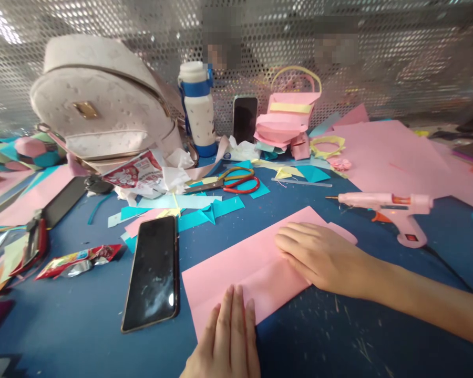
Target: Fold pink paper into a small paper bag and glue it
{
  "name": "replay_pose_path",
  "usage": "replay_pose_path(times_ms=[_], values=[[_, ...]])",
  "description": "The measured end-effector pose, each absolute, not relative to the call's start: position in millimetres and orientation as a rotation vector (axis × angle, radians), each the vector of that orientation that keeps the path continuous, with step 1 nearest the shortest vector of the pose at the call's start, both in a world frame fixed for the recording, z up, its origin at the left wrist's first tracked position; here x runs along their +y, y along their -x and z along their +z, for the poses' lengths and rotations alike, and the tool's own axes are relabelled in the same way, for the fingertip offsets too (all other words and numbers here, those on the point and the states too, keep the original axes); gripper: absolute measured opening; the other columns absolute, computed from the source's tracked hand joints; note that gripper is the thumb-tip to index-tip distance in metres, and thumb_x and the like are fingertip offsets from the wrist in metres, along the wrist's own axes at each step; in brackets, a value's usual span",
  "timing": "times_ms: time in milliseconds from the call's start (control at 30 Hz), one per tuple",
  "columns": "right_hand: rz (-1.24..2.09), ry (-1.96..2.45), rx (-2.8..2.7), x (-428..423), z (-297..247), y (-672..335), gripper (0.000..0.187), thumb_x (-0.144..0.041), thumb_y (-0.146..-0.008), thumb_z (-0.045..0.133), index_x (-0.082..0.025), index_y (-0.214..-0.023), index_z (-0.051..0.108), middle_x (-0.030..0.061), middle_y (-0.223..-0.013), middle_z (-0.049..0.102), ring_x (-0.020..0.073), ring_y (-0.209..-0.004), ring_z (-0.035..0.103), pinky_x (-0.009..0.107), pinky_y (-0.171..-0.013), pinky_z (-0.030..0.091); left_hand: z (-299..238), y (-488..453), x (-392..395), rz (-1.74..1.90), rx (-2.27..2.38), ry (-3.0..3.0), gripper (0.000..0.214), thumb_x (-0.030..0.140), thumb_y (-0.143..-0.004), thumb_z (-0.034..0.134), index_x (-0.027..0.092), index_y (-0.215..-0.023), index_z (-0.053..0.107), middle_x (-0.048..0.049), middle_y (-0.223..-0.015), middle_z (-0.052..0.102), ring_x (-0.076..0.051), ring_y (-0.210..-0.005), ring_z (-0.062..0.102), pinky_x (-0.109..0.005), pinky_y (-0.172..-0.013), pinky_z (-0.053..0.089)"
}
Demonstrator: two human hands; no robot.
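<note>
A pink sheet of paper [236, 265] lies folded on the blue table in front of me. My left hand [226, 336] rests flat on its near edge, fingers stretched out together. My right hand [319, 257] lies flat on the right part of the sheet, fingers extended leftward, pressing the fold. Neither hand holds anything. A black phone [153, 272] lies just left of the sheet.
A pink glue gun [390, 207] lies to the right, its cord trailing back. Scissors [230, 182] with red and yellow handles sit among teal and pink scraps. Behind stand a white backpack [98, 100], a bottle [199, 107], a second phone [245, 118] and a pink paper basket [289, 123]. Snack wrappers [76, 261] lie at left.
</note>
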State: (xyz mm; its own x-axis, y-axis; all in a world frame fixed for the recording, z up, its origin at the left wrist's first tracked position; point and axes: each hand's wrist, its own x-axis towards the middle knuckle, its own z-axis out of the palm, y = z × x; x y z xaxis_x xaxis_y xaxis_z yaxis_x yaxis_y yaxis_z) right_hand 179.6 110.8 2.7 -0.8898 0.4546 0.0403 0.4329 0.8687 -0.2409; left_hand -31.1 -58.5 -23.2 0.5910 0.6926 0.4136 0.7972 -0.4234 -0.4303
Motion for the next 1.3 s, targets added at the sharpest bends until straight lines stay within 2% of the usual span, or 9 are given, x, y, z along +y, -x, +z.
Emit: replay_pose_path(times_ms=[200,300,433,533,633,733,867,1100,1300], values=[[0.345,0.706,-2.939,110.9,3.8,-178.6,0.017,-0.018,-0.095,0.040,-0.017,-0.089,0.055,0.0076,-0.092,0.062,0.0233,-0.084,0.056,0.038,-0.076,0.046,-26.2,29.7,-59.4,-0.231,-1.258,2.239,0.033,0.007,-0.092,0.042,0.002,-0.118,0.062,-0.0155,-0.115,0.072,-0.029,-0.106,0.069,-0.033,-0.081,0.060],[0.319,0.683,-2.926,110.5,4.5,-178.5,0.016,-0.018,-0.095,0.040,-0.017,-0.091,0.055,0.0078,-0.094,0.063,0.0233,-0.084,0.056,0.039,-0.077,0.046,-23.8,34.2,-51.3,-0.232,-1.235,2.327,0.039,0.009,-0.094,0.038,0.002,-0.125,0.058,-0.0172,-0.128,0.065,-0.031,-0.119,0.062,-0.037,-0.092,0.057],[0.280,0.666,-2.917,109.7,4.9,-179.0,0.017,-0.018,-0.096,0.039,-0.016,-0.093,0.057,0.0091,-0.096,0.064,0.0239,-0.086,0.058,0.039,-0.079,0.047,-16.1,42.4,-33.5,-0.255,-1.104,2.519,0.044,0.012,-0.094,0.040,0.003,-0.135,0.053,-0.0195,-0.137,0.057,-0.033,-0.126,0.055,-0.039,-0.096,0.056],[0.259,0.653,-2.909,108.6,4.0,-179.9,0.020,-0.018,-0.097,0.038,-0.015,-0.096,0.058,0.0106,-0.099,0.065,0.0250,-0.090,0.059,0.040,-0.082,0.047,-10.4,44.6,-22.4,-0.244,-1.086,2.734,0.050,0.020,-0.092,0.050,0.008,-0.141,0.048,-0.0197,-0.143,0.050,-0.034,-0.132,0.049,-0.043,-0.100,0.054],[0.258,0.667,-2.905,107.8,2.6,-180.6,0.022,-0.019,-0.097,0.037,-0.014,-0.097,0.059,0.0113,-0.100,0.066,0.0256,-0.091,0.059,0.041,-0.083,0.048,-7.1,44.0,-17.4,-0.212,-1.094,2.896,0.066,0.030,-0.084,0.064,0.012,-0.145,0.043,-0.0249,-0.146,0.044,-0.037,-0.136,0.041,-0.049,-0.101,0.052],[0.252,0.693,-2.908,107.8,1.2,-180.9,0.021,-0.018,-0.096,0.038,-0.014,-0.097,0.059,0.0112,-0.100,0.066,0.0255,-0.091,0.059,0.041,-0.082,0.048,-7.3,43.4,-17.3,-0.228,-1.117,2.941,0.075,0.030,-0.078,0.071,0.016,-0.146,0.041,-0.0291,-0.146,0.042,-0.040,-0.136,0.039,-0.053,-0.100,0.051],[0.227,0.700,-2.928,107.8,1.0,-180.8,0.021,-0.017,-0.096,0.039,-0.014,-0.096,0.059,0.0103,-0.098,0.065,0.0249,-0.089,0.058,0.041,-0.082,0.047,-11.6,43.5,-18.9,-0.244,-1.103,2.951,0.078,0.025,-0.079,0.070,0.016,-0.148,0.037,-0.0305,-0.147,0.040,-0.042,-0.137,0.035,-0.056,-0.100,0.049],[0.163,0.665,-2.920,107.0,2.3,-178.7,0.021,-0.016,-0.096,0.038,-0.014,-0.090,0.058,0.0081,-0.090,0.063,0.0226,-0.083,0.054,0.037,-0.077,0.045,-18.1,42.6,-20.5,-0.278,-1.078,2.904,0.083,0.028,-0.082,0.067,0.011,-0.152,0.027,-0.0325,-0.147,0.038,-0.044,-0.138,0.035,-0.057,-0.099,0.050],[0.092,0.628,-2.951,105.4,4.8,-177.0,0.022,-0.013,-0.094,0.040,-0.015,-0.084,0.059,0.0074,-0.086,0.062,0.0214,-0.078,0.052,0.035,-0.072,0.042,-18.4,44.2,-20.4,-0.270,-1.102,2.900,0.074,0.031,-0.087,0.061,0.016,-0.152,0.029,-0.0245,-0.152,0.036,-0.040,-0.140,0.035,-0.055,-0.102,0.049]])
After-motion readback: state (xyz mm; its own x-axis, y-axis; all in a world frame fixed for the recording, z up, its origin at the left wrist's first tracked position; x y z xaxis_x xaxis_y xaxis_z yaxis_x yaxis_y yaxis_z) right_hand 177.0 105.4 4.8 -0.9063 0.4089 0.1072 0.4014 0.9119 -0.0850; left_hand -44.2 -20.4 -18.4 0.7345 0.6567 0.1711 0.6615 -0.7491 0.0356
